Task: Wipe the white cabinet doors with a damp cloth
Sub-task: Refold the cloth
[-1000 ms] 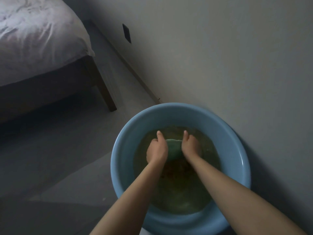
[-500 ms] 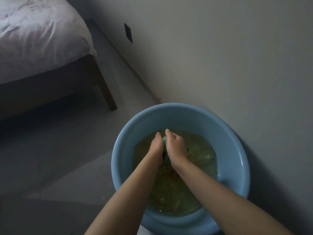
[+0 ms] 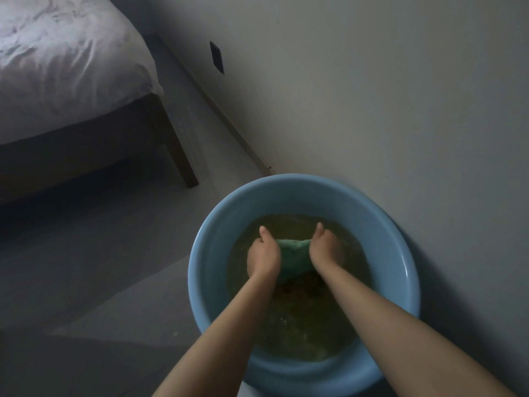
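Water of a yellowish, cloudy colour fills the lower part of one round light blue plastic basin, which stands on the grey floor just beside the pale wall. Both bare forearms reach down into this basin. One green cloth, soft and crumpled, lies at the water level between the two hands, in the far half of the basin. The left hand grips the left end of the cloth and the right hand grips the right end, so the cloth is stretched as a short band from one fist to the other. The fingers of both hands are curled around the cloth and mostly hidden under it; each thumb points away from the person, toward the far rim. The two hands are apart, with the visible middle part of the cloth in the gap. The lower part of the cloth hangs into the water and looks darker there.

At the upper left stands one bed with a wrinkled light sheet and one dark wooden leg in view. One small dark rectangular plate sits low on the wall, well apart from the basin.
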Tool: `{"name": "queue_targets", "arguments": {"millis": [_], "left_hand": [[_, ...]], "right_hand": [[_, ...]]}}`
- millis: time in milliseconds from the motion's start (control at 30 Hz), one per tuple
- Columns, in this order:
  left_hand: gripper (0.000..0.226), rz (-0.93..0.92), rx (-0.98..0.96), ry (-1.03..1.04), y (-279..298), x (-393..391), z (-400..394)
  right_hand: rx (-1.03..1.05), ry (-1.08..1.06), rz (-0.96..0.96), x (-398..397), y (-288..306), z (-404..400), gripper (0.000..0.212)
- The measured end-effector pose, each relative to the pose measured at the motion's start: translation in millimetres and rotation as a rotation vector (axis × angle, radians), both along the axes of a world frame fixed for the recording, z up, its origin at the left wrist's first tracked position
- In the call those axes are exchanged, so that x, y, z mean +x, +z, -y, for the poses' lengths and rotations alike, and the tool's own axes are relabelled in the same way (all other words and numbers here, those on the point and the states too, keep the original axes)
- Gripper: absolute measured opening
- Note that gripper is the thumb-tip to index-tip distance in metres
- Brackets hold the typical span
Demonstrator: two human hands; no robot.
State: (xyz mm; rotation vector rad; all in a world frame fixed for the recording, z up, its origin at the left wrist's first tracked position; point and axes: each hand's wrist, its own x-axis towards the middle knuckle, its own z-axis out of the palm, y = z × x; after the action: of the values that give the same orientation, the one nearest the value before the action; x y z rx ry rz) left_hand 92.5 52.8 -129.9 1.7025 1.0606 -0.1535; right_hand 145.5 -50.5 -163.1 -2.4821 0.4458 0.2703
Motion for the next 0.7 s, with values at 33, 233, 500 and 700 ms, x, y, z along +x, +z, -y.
{"name": "queue_targets", "arguments": {"millis": [33,233,500,700], "left_hand": [[0.055,-0.036,-0.047,0.019,-0.7,2.3,-5.4],[0.055,-0.153,-0.409,0.043,-0.2,12.4,-4.7],[0.048,0.014,-0.488,0.115,14.3,19.9,6.8],[0.058,0.011,-0.340,0.069,16.1,17.7,21.8]], "right_hand": [[-0.016,-0.046,-0.014,-2.1,-1.5,3.9,0.051],[0.501,-0.073,-0.359,-20.7,6.7,-18.3,0.046],[0.736,-0.060,0.174,-32.3,37.7,-44.4,0.042],[0.575,-0.012,0.278,-18.3,28.5,-28.2,0.060]]}}
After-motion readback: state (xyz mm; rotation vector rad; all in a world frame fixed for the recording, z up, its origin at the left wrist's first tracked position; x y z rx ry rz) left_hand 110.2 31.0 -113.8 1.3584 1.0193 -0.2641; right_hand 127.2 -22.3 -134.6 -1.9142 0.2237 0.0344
